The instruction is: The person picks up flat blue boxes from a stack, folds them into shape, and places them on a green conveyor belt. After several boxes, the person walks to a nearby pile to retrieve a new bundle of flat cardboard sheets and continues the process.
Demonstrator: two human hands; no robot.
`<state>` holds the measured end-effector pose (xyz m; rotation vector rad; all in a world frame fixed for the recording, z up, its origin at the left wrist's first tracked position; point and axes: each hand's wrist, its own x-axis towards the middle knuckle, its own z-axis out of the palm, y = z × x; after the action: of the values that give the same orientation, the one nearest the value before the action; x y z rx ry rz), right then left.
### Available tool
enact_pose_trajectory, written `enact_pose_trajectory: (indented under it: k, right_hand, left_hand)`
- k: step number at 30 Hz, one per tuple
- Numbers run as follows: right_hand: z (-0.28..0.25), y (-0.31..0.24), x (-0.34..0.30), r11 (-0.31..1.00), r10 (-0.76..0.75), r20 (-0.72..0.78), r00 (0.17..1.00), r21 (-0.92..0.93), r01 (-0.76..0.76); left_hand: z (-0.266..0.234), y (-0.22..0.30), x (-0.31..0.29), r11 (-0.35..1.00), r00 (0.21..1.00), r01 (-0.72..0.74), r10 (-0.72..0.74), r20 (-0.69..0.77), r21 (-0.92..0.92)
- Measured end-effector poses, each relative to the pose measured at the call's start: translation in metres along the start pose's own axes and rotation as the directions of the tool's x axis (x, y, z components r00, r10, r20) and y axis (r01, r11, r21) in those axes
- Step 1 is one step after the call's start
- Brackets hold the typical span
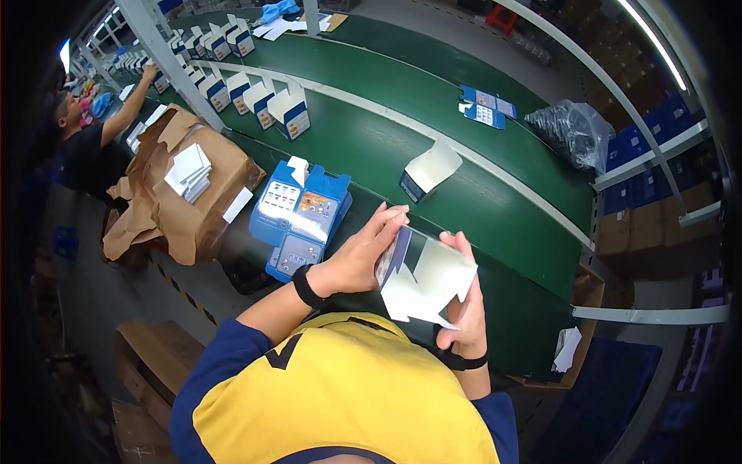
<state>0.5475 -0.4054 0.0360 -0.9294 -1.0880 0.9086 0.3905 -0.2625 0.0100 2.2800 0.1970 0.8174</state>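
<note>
Just off centre toward four o'clock, the left hand [362, 254], fingers bunched, and right hand [471, 315], thumb spread from fingers, are cradling an open carton [425, 294], which is probably handling as light, stiff, easily creased card, best held by its opposite side walls.

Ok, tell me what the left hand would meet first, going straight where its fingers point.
From the left hand, probably the open white box standing on the green belt, though depth is unclear.

Glare on flattened blue cartons [297, 224]
</note>
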Motion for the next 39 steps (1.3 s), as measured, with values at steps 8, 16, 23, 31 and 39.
enact_pose_trajectory:
  k: [8, 16, 23, 31, 39]
  right_hand:
    - [0.005, 0.0, 0.015, 0.954, 0.29, -0.266, 0.919, 0.0, -0.301]
    - [0.008, 0.03, 0.023, 0.862, 0.023, -0.277, 0.961, 0.493, 0.121]
    - [-0.005, 0.029, 0.025, 0.996, 0.079, -0.058, 0.995, -0.025, -0.08]
    - [-0.008, 0.03, 0.028, 0.967, -0.158, 0.023, 0.987, -0.199, 0.159]
    - [-0.006, 0.035, 0.03, 0.905, 0.162, -0.037, 0.986, -0.394, -0.163]
  left_hand:
    - [0.007, 0.009, -0.015, 0.996, 0.997, -0.071, 0.07, -0.015, -0.056]
    - [0.013, 0.018, -0.01, 0.982, 0.999, 0.037, -0.042, -0.024, -0.185]
    - [0.005, 0.012, -0.008, 0.992, 0.996, 0.086, -0.084, 0.023, -0.09]
    - [0.0, 0.019, -0.001, 0.923, 0.978, 0.115, -0.17, -0.12, -0.368]
    - [-0.014, 0.015, 0.001, 0.998, 0.996, -0.056, 0.053, 0.074, 0.041]
